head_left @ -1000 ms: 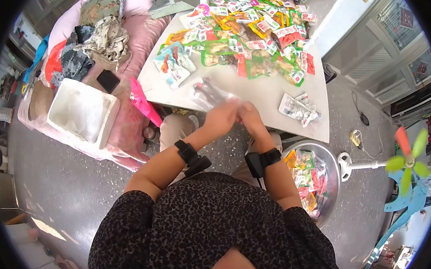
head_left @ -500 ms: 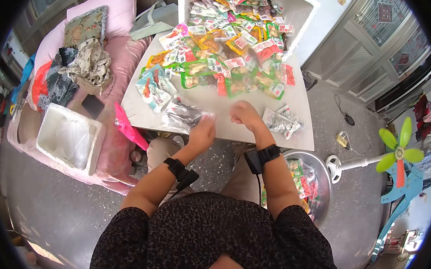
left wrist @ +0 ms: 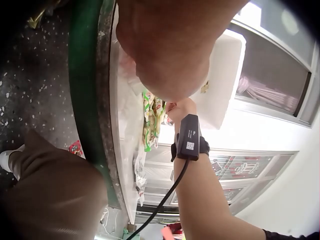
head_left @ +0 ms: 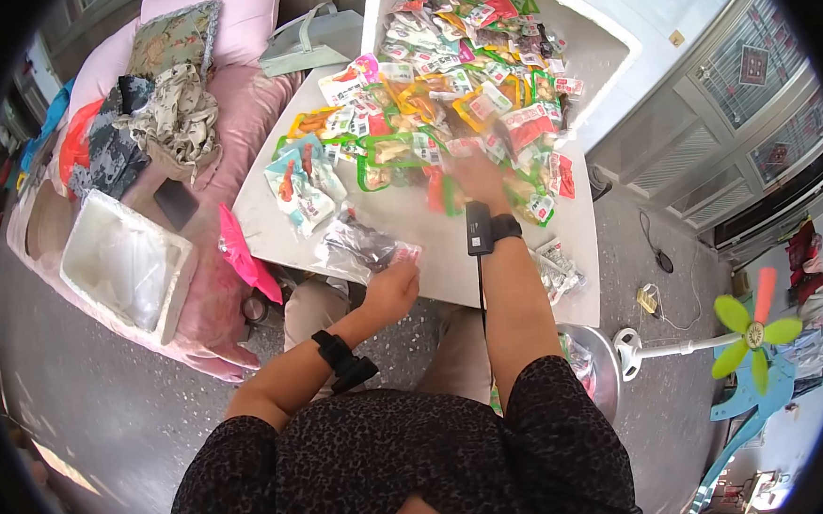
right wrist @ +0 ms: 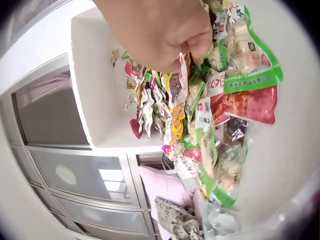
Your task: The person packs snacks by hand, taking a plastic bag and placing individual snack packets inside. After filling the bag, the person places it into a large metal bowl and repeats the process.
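Note:
My left hand (head_left: 395, 292) grips the near corner of a clear plastic bag (head_left: 354, 243) with dark packets inside, at the table's front edge. In the left wrist view that hand (left wrist: 170, 65) covers most of its own work. Reaching forward, my right hand (head_left: 478, 179) is blurred over a spread of snack packets (head_left: 391, 151). In the right wrist view the right hand's (right wrist: 162, 37) fingers curl down, thumb and fingertip meeting at the packets' upper edges. They seem to pinch a snack packet there, largely hidden by the hand. A green-edged packet (right wrist: 250, 55) lies beside them.
A white foam box (head_left: 597, 57) lies tipped at the back, packets spilling out. White-blue packets (head_left: 303, 183) lie left; silvery packets (head_left: 558, 272) lie right. A metal basin (head_left: 607, 367) with packets stands below the right arm, near a fan (head_left: 755, 333). Another foam box (head_left: 129, 265) sits on the bed.
My hands were together at the bag's opening, then parted. The right hand has moved forward to the packet pile; a red and a green packet there now blur. The left hand keeps hold of the bag.

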Available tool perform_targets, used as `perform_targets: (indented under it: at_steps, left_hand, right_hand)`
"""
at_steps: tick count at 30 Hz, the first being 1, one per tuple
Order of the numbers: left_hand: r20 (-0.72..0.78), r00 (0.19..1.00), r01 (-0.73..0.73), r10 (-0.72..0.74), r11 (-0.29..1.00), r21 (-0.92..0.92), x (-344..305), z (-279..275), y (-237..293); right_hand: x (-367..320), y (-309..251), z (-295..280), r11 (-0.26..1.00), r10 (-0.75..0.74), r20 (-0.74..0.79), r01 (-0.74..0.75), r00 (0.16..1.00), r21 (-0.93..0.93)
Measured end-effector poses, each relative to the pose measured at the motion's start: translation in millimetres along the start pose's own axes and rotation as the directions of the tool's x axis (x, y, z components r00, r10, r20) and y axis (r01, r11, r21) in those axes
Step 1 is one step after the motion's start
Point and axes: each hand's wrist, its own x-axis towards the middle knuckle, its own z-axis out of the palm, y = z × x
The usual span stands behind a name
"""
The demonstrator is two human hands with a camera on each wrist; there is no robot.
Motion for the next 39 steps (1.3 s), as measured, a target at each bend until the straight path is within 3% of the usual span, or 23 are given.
perform_targets:
  at_steps: [1,4,6,9,11,12,14,15,16,17,20,23,27,29,35,39]
  left_hand:
    - [-0.017,1.0,-0.015,0.015,1.0,-0.005,0,0,0]
    - [-0.058,0.997,-0.05,0.049,0.999,-0.008,0,2,-1]
    - [-0.072,0.996,-0.056,0.056,0.998,0.001,0,1,1]
    - [-0.054,0.998,-0.029,0.031,0.999,0.03,0,-3,6]
    - [-0.044,0.999,-0.028,0.03,0.998,0.051,0,-3,6]
    - [-0.036,0.999,-0.025,0.027,0.998,0.062,-1,-3,6]
    - [-0.067,0.998,-0.005,0.01,0.996,0.085,-1,0,6]
    - [-0.087,0.996,0.007,0.002,0.995,0.1,-1,1,7]
    - [-0.106,0.994,0.023,-0.011,0.993,0.114,-1,2,8]
    - [-0.083,0.996,0.05,-0.039,0.991,0.127,-1,2,10]
    - [-0.064,0.997,0.053,-0.042,0.98,0.19,-3,0,14]
    - [-0.093,0.996,0.034,-0.016,0.981,0.191,-4,-2,19]
    - [-0.167,0.984,-0.03,0.07,0.972,0.233,-5,4,20]
    - [-0.19,0.975,-0.065,0.118,0.962,0.265,-5,7,17]
    - [-0.165,0.985,-0.027,0.052,0.988,0.153,-5,4,28]
    - [-0.074,0.996,0.065,-0.05,0.976,0.209,-2,-1,35]
  right_hand:
    - [-6,-41,-5,0.961,0.04,-0.118,-0.006,0.992,0.276]
    - [-4,-71,-16,0.946,0.093,-0.114,-0.052,0.989,0.319]
    - [1,-68,-17,0.987,-0.062,-0.014,0.059,0.998,-0.148]
    - [-13,-81,-33,0.999,-0.042,0.014,0.042,0.999,-0.017]
    - [-27,-89,-31,0.963,0.104,-0.163,-0.058,0.981,0.264]
    - [-38,-94,-35,0.903,0.168,-0.182,-0.077,0.969,0.423]
    - [-59,-103,-43,0.706,0.293,-0.217,-0.058,0.931,0.706]
    - [-69,-90,-47,0.286,0.421,-0.03,-0.102,0.906,0.953]
    - [-79,-102,-54,-0.204,0.449,0.196,-0.113,0.872,0.972]
    - [-97,-114,-62,-0.14,0.49,0.176,-0.122,0.854,0.983]
    - [-145,-118,-82,-0.098,0.49,0.214,-0.191,0.845,0.977]
    - [-195,-136,-106,-0.171,0.525,0.24,-0.176,0.816,0.97]
    - [-246,-144,-116,-0.127,0.587,0.25,-0.218,0.77,0.968]
    - [-259,-142,-118,-0.152,0.56,0.258,-0.208,0.787,0.966]
    - [-268,-144,-111,-0.269,0.563,0.311,-0.186,0.766,0.945]
    - [-278,-140,-88,-0.39,0.491,0.393,-0.208,0.777,0.897]
